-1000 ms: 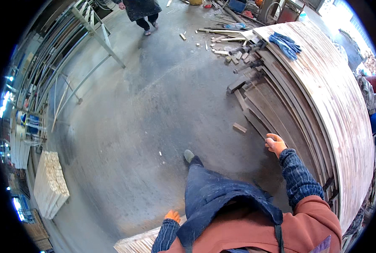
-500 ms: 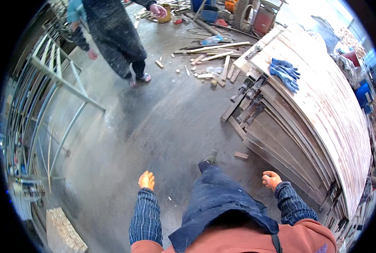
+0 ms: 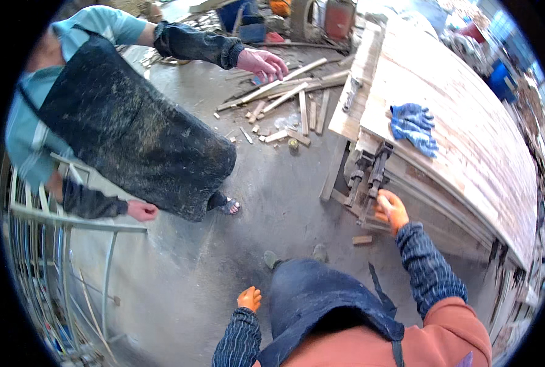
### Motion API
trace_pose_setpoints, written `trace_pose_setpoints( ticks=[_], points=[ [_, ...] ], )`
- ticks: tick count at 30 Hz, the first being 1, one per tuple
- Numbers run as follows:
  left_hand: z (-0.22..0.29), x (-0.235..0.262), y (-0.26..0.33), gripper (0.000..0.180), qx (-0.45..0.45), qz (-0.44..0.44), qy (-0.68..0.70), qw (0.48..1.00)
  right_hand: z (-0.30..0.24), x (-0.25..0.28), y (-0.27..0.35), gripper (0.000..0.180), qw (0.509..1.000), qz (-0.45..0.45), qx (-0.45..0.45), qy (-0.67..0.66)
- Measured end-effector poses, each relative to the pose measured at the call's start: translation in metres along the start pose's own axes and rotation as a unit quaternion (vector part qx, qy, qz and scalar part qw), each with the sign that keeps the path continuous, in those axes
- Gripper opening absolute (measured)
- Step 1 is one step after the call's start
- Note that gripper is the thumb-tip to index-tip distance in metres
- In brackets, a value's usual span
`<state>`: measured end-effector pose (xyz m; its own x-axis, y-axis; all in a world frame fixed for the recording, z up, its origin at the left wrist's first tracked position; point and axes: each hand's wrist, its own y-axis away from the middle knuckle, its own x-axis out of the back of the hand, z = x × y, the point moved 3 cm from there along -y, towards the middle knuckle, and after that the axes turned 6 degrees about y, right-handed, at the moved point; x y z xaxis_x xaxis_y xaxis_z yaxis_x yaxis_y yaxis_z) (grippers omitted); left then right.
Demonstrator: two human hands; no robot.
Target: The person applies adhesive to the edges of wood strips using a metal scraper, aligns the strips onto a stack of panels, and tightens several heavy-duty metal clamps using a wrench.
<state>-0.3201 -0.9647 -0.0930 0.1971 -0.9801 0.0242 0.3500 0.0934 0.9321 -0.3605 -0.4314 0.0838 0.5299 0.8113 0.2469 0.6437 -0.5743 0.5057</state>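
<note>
Bar clamps (image 3: 379,168) sit beside the right hand (image 3: 392,212), apparently reaching; holding calls for closing around one. Left hand (image 3: 250,299) loosely curled; grips unclear.

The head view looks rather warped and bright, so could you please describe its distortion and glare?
In the head view, the fisheye bows the right edge of the panel and bends the bars of the rack, with black around the rim; in the same head view, brightness pales the panel's upper end, yet the left hand, right hand and blue gloves can be made out.
</note>
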Motion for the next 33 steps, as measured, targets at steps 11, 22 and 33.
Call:
trace_pose_setpoints(
  ticks=[11, 22, 33],
  points=[
    [0.073, 0.092, -0.109, 0.029, 0.054, -0.160, 0.069, 0.983, -0.073, -0.065, -0.034, 0.065, 0.845, 0.327, 0.297, 0.302],
    [0.116, -0.046, -0.037, 0.044, -0.079, -0.093, 0.031, 0.992, -0.158, -0.173, -0.295, 0.054, 0.867, 0.222, 0.263, 0.360],
    [-0.042, 0.023, -0.015, 0.056, 0.079, -0.028, 0.054, 0.995, -0.191, -0.149, -0.436, 0.042, 0.817, 0.203, 0.150, 0.519]
  ],
)
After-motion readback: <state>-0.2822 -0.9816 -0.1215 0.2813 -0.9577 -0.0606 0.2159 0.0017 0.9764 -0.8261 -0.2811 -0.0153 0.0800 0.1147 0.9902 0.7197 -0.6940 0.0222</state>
